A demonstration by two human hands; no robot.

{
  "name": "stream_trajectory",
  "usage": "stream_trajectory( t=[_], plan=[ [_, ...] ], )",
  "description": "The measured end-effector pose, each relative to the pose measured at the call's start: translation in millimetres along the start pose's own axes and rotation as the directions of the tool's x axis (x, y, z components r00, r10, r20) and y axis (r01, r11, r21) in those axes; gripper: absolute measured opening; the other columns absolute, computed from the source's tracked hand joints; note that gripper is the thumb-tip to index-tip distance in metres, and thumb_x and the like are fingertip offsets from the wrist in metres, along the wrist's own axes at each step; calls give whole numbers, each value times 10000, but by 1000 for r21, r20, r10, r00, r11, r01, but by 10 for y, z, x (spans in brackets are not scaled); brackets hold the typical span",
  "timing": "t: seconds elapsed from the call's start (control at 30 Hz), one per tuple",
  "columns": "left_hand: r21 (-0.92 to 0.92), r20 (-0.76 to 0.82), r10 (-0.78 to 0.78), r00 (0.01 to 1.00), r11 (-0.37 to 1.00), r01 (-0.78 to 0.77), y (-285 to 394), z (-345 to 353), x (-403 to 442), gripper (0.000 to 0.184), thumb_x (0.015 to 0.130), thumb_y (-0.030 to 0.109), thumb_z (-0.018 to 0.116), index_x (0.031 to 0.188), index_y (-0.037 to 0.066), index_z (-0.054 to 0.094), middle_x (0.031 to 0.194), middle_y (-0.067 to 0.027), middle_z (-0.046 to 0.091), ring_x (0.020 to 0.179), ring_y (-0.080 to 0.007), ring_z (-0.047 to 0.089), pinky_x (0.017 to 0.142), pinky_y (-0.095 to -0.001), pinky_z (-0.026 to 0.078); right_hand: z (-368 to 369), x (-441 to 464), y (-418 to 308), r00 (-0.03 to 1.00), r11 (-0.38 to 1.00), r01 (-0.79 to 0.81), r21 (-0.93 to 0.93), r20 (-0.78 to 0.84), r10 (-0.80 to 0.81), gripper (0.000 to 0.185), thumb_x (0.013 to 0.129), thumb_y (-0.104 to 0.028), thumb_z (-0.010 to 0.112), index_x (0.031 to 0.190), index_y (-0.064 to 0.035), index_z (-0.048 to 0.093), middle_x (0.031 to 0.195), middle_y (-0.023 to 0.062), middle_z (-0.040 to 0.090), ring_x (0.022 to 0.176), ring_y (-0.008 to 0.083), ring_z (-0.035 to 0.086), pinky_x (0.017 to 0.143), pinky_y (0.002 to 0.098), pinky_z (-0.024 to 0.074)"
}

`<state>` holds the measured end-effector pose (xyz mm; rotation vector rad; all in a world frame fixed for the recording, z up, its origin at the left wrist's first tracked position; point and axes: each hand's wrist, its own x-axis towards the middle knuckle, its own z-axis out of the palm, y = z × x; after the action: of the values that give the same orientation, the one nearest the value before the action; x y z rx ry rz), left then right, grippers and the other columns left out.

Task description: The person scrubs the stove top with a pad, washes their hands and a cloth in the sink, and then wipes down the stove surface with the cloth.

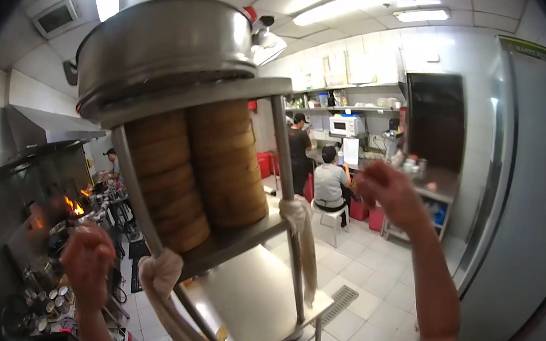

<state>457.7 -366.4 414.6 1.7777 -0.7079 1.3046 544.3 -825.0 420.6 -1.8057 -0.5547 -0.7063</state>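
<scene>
A metal rack (286, 152) stands tilted in the view ahead of me. Stacks of bamboo steamer baskets (230, 165) fill its upper part, and a large steel pot (166, 40) sits on top. Cloths are tied round its posts: one knotted cloth (160, 275) on the left and another cloth (302, 238) on the right. My left hand (87, 264) is curled closed beside the left cloth, apart from it, with nothing visible in it. My right hand (388, 192) is raised to the right of the rack, its fingers loosely bent and apart, blurred, holding nothing I can see.
At left, flames (72, 205) burn on a stove line near a person (112, 164). At the back, one person (330, 180) sits on a white stool (327, 224) beside another standing person (299, 150). A tall steel cabinet (525, 199) stands right; a drain grate (341, 303) crosses the tiles.
</scene>
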Motion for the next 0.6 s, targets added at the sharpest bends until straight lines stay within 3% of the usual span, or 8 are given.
stream_trajectory(
  t=[0.13, 0.2, 0.3, 0.33, 0.5, 0.53, 0.57, 0.6],
  plan=[
    [402, -150, 369, 917, 870, -285, 362, 334, 908, 250, 859, 206, 613, 1016, 17, 568, 817, -9, 544, 757, -63, 485, 648, -185, 388, -2, 1158, -375, 963, 963, 255, 90, 60, -261, 300, 896, -318, 574, 919, -19, 574, 719, 45, 593, 574, 90, 544, 544, 232, 461],
    [297, -83, 297, 951, 919, -261, 749, 533, 1250, 250, 864, 218, 606, 1012, 18, 585, 828, -4, 548, 760, -61, 482, 662, -185, 376, 73, 1628, -451, 954, 955, 295, -37, 61, -292, 329, 877, -334, 599, 962, -17, 577, 753, 68, 633, 614, 97, 587, 587, 244, 480],
    [474, 71, 357, 931, 809, -347, 1165, 808, 1762, 238, 876, 232, 582, 950, 8, 610, 796, -2, 547, 740, -62, 478, 661, -205, 376, 245, 2154, -503, 935, 934, 355, -42, 9, -355, 394, 863, -366, 603, 954, 17, 600, 758, 116, 656, 653, 158, 623, 638, 313, 488],
    [569, 103, 371, 923, 739, -360, 1246, 901, 1918, 238, 876, 234, 578, 936, 6, 616, 791, -3, 554, 734, -64, 481, 656, -213, 379, 282, 2269, -506, 931, 930, 366, -31, 14, -365, 394, 863, -366, 603, 954, 17, 600, 758, 116, 656, 653, 158, 623, 638, 313, 488],
    [486, 368, 434, 822, 664, -568, 1199, 1249, 2897, 296, 844, 280, 607, 960, 7, 616, 759, 14, 513, 697, -46, 435, 606, -202, 345, 98, 2377, -256, 918, 890, 395, -226, 145, -370, 400, 886, -401, 567, 917, -2, 578, 785, 77, 627, 627, 137, 586, 590, 283, 477],
    [512, 363, 439, 822, 643, -570, 1263, 1333, 2952, 296, 844, 280, 607, 960, 7, 616, 759, 14, 513, 697, -46, 435, 606, -202, 345, -11, 2256, -235, 899, 809, 439, -391, 204, -388, 439, 878, -437, 561, 924, -1, 587, 791, 105, 631, 668, 168, 600, 618, 305, 488],
    [613, 338, 327, 883, 635, -470, 1334, 1460, 2984, 266, 854, 259, 597, 936, 6, 612, 786, -10, 559, 738, -74, 490, 656, -220, 384, -34, 2376, 134, 687, 505, 645, -573, 146, -712, 492, 868, -490, 542, 926, -4, 595, 793, 125, 635, 660, 187, 611, 634, 321, 496],
    [703, 297, 215, 930, 611, -366, 1394, 1572, 3026, 239, 863, 238, 588, 912, 5, 608, 812, -33, 605, 779, -101, 545, 706, -238, 423, -179, 2186, 73, 829, 700, 557, -447, 243, -504, 529, 871, -527, 506, 938, -9, 594, 796, 121, 639, 627, 194, 607, 635, 326, 497]
  ],
)
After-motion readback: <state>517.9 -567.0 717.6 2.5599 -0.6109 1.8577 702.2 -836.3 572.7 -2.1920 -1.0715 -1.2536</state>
